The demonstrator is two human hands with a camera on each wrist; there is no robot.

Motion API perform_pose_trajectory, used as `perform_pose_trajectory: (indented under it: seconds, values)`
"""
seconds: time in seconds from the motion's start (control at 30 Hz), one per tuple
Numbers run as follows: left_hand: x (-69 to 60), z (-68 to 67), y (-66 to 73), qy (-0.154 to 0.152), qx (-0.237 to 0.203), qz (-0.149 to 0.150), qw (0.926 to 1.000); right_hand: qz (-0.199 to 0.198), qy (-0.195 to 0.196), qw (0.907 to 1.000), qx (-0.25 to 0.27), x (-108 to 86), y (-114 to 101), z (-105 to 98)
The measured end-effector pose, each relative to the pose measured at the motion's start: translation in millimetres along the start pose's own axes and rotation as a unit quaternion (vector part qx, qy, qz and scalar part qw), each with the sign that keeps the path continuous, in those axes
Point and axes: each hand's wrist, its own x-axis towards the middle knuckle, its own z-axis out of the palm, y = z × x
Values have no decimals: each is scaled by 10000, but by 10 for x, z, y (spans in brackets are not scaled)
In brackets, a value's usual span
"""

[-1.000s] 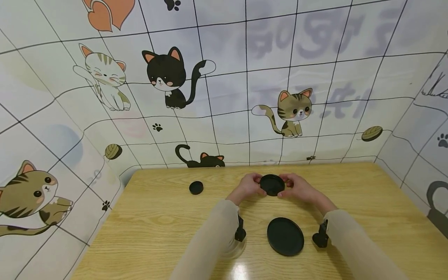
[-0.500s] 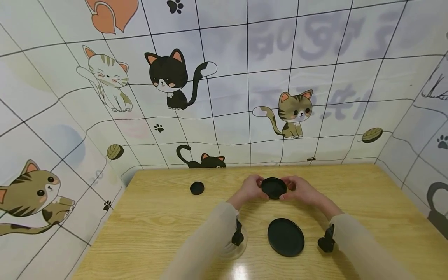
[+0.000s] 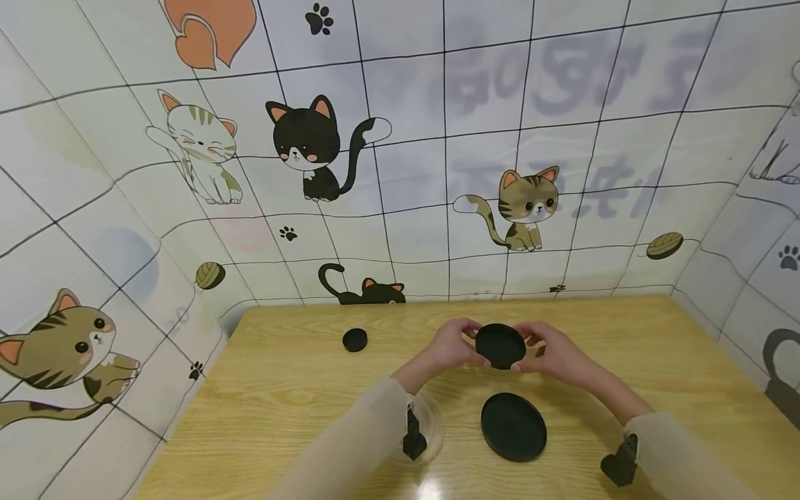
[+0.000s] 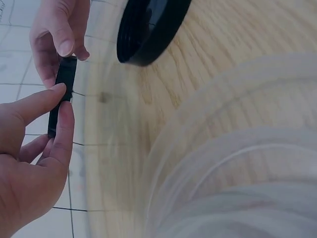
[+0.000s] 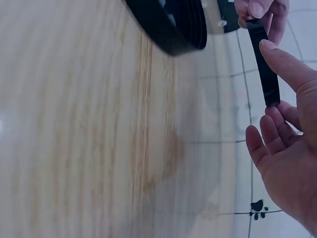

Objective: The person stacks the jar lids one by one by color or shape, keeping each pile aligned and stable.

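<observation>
Between my two hands is a medium round black lid (image 3: 500, 346) with a raised rim, held off the table. My left hand (image 3: 453, 344) pinches its left edge, while the right hand (image 3: 558, 355) grips the opposite side with thumb and fingers. Edge-on in the left wrist view, the lid (image 4: 63, 82) appears as a thin black strip between both hands; the right wrist view gives a similar side look at the lid (image 5: 264, 64). A larger round black lid (image 3: 514, 427) lies on the table nearer me, below the held one.
At the far left of the wooden table (image 3: 281, 389) sits a small round black lid (image 3: 355, 339). A clear round container (image 3: 430, 427) stands under my left forearm and is partly hidden by it. A wall covering with cats rises behind and beside the table.
Both hands have drawn the medium lid slightly toward me and to the right, and its face has tilted more to the camera. The head view has shifted slightly. The other lids stay put.
</observation>
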Motion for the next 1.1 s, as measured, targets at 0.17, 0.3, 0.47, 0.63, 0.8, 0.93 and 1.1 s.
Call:
perform_pose_trajectory:
  seconds: [0.17, 0.3, 0.47, 0.63, 0.8, 0.93, 1.1]
  values:
    - [-154, 6, 94, -265, -294, 192, 9990, -2, 249, 9997, -55, -180, -150, 3]
    - [-307, 15, 169, -337, -173, 320, 9988, 40, 278, 9996, 11, -296, -242, 19]
    - [-462, 36, 185, -399, -172, 412, 9982, -24, 315, 9995, 63, -415, -330, 67]
    - [-614, 65, 178, -397, -260, 301, 9984, 54, 195, 9997, 135, -509, -382, 131]
    - [-719, 133, 148, -414, -389, 233, 9981, 82, 81, 9996, 243, -600, -375, 176]
    - [-763, 180, 112, -400, -470, 146, 9980, -12, 23, 9994, 343, -650, -352, 207]
    - [-806, 243, 71, -521, -608, 47, 9968, 7, -34, 9995, 298, -726, -323, 238]
